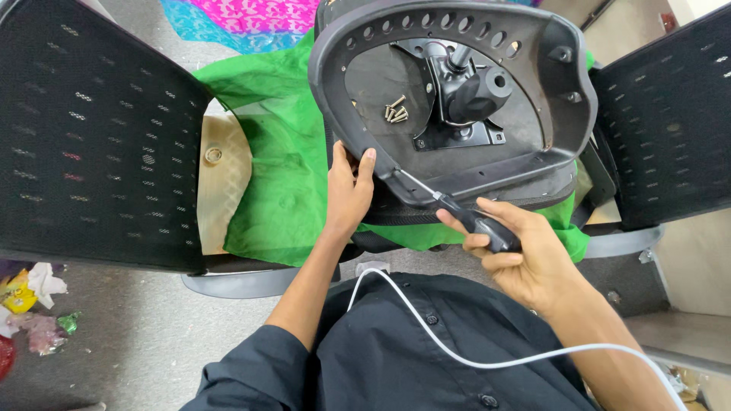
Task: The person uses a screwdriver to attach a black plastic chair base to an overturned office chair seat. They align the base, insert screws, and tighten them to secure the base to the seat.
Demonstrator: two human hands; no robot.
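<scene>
The left hand (349, 190) is gripping the near rim of the upturned chair seat (457, 99), fingers closed on it, while the right hand (518, 255), wrapped around a screwdriver (464, 213), is angling its tip leftward; keeping the seat braced looks wise.

Bright even indoor light, soft shadows, sharp focus, wide-angle bending at edges

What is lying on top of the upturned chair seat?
A small pile of loose screws lies on the upturned chair seat, beside the black metal mechanism plate. Whatever sits beneath that plate is covered.
</scene>
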